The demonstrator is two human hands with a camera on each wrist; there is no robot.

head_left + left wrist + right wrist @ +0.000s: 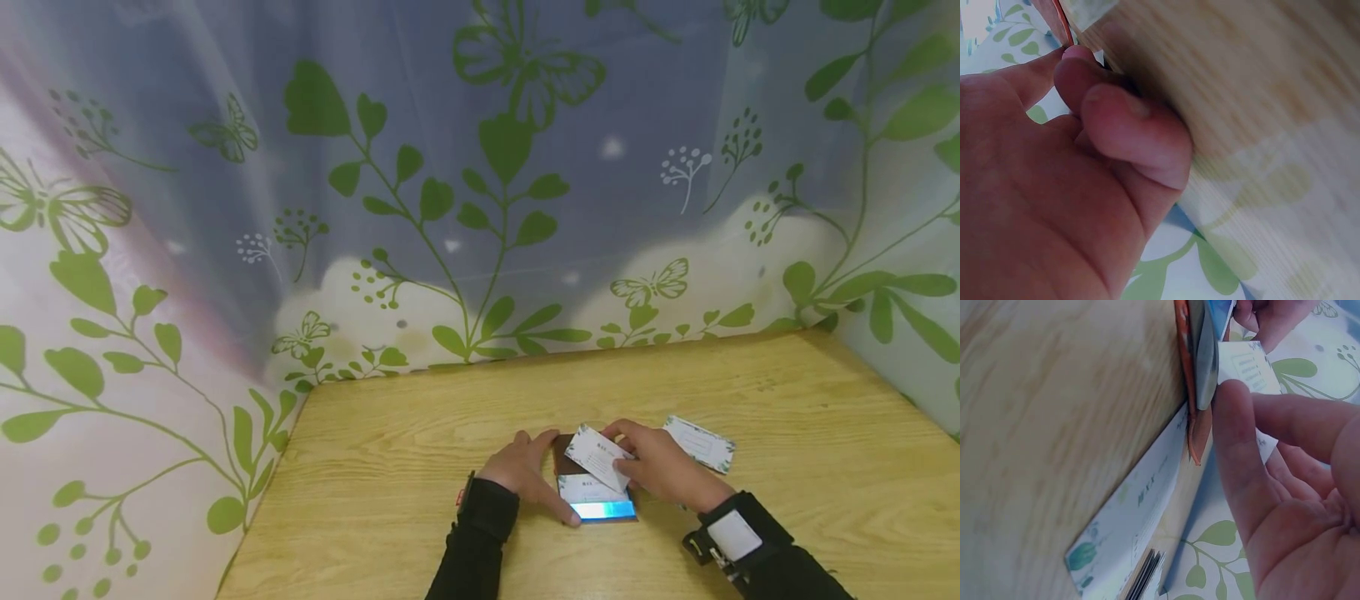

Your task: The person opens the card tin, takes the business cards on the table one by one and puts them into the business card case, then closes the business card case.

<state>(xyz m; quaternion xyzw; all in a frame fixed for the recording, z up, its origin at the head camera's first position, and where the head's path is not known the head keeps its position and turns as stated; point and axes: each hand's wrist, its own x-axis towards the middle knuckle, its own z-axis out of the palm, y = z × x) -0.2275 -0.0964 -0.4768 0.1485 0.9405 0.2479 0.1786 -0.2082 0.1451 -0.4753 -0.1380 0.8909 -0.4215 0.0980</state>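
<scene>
We identify the card holder (567, 461) between the two hands, flat on the wood-grain table (375, 487). It has a brown panel on the side away from the wrists and a bright blue reflection (603, 510) along the edge nearest them.

Left hand (521, 468): we see it grip the card holder at its left side. The thumb and index finger are spread, the thumb at the near corner and the index finger at the far corner; the other fingers are bent. We cannot tell how far the fingertips reach under the card holder.

Right hand (663, 462): we see its thumb and fingers nearly closed, pinching the upper card (597, 456) by its right edge. The upper card is white with green leaf print and sits at a slant above the card holder, partly over the lower card (585, 486), which lies on the card holder between the hands.

Beyond the right hand and to its right, we note a loose card (701, 443) on the table. In the right wrist view, we note the edges of a card stack (1145, 575) near the right hand.

We find a black wristband (487, 507) behind the left hand. Past both hands hangs a leaf-and-butterfly curtain (420, 250).
</scene>
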